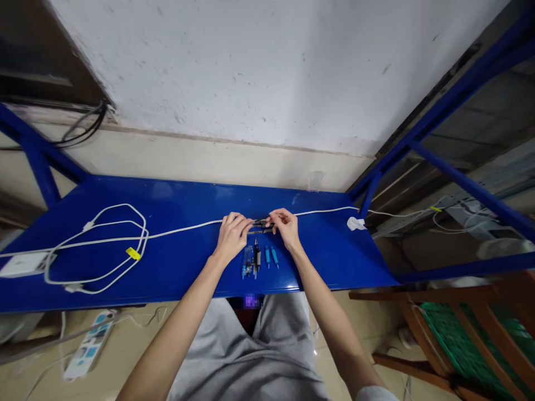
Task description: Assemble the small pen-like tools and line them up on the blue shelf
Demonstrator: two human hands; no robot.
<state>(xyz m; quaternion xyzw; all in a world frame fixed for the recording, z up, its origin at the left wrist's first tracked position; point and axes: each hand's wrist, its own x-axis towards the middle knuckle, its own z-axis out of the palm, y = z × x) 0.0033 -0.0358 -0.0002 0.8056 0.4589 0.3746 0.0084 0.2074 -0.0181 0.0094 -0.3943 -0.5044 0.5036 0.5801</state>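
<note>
While the left hand [232, 233] bends its fingers close together at the left ends of some slim dark pen pieces [262, 225], the right hand [286, 227] has its thumb and fingertips nearly closed on their right ends. Whether the left hand pinches or only touches them cannot be told. The pieces lie crosswise, roughly midway between the tabletop's front and back edges.

Nearer the front edge, just below the hands, other pen parts stand in a loose row, pointing toward that edge: clear plastic tubes [246, 262] with light-blue ends, a slim black-and-grey pen [257, 257] and two smooth blue barrels [271, 256]. Any print on them is too small to read.

Behind the hands, a white cable [184, 228] crosses the glossy blue tabletop [326, 245] from side to side. Toward the left end, a thinner white cord [100, 223] lies in a wide, angular loop bearing a yellow tag [133, 254], its lettering unreadable. A boxy white adapter [25, 264] sits at the front-left corner, and a crumpled white wad [356, 223] lies by the right edge.

Along the back edge rises a scuffed, speckled wall [234, 72]. Below the front edge, a white-and-blue power strip [90, 345] lies left; right, a slatted wooden chair [472, 328] carries green woven material.
</note>
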